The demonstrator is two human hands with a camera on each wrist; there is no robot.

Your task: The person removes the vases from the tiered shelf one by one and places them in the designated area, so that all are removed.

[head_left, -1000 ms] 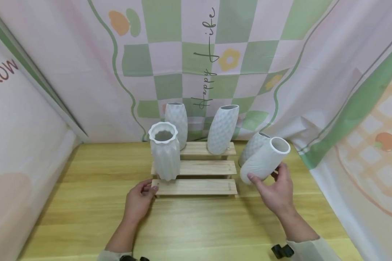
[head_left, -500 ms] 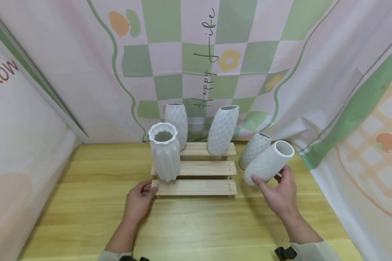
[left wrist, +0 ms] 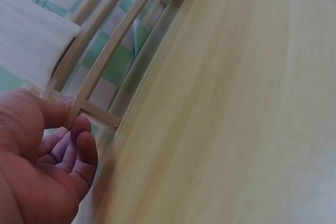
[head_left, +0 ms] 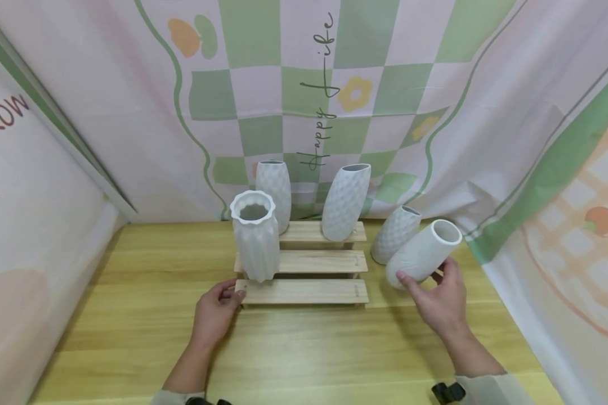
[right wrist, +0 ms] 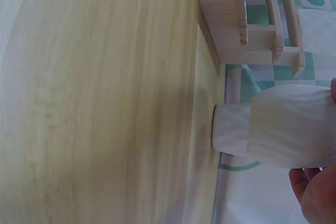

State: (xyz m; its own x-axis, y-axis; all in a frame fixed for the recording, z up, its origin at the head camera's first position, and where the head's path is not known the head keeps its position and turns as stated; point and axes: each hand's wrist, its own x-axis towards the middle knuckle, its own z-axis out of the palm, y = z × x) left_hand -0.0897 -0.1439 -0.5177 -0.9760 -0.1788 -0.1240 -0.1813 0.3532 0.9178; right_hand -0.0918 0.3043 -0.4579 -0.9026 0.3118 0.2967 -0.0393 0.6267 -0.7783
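Observation:
My right hand (head_left: 441, 301) grips a smooth white vase (head_left: 420, 256) near its base, thumb in front and fingers behind. The vase tilts to the right, its round mouth up; in the right wrist view its base (right wrist: 273, 127) hangs clear of the table. With thumb and fingers my left hand (head_left: 217, 312) pinches the left end of the lowest step of a wooden three-step rack (head_left: 304, 291). A fluted vase (head_left: 255, 242) with a scalloped rim stands on the rack's middle step at the left. Just behind the held vase, a dimpled vase (head_left: 395, 233) stands on the table.
Two dimpled vases, one left (head_left: 275, 191) and one right (head_left: 347, 199), stand on the rack's top step. A patterned cloth (head_left: 304, 90) hangs behind the wooden table (head_left: 294, 354), and more cloth borders both sides.
My right hand has carried the smooth vase a little to the right and slightly nearer, uncovering more of the dimpled vase behind it. The left hand keeps its hold on the rack.

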